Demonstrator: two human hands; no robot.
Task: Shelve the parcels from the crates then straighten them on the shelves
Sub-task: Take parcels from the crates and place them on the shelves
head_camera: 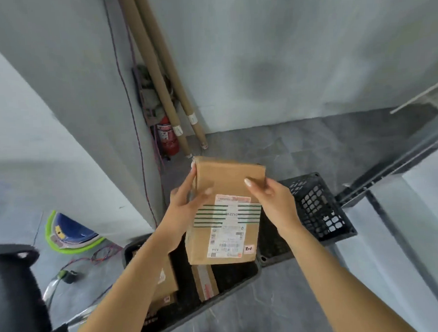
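The brown cardboard parcel with a white label (226, 188) is at frame centre, above the black plastic crate (208, 312). Its long axis runs up-frame. The left hand (183, 208) and right hand (271, 200) are equally near, their fingers (192, 176) clamped on opposite side edges.

Between the left hand (187, 205) and right hand (273, 201) the parcel (228, 173) is brown with a white label and dark green stripes; the latticed crate (316, 211) to their right is black, the floor (300, 146) seemingly marbled grey.

matt cardboard parcel (225, 211), plastic crate (324, 206)
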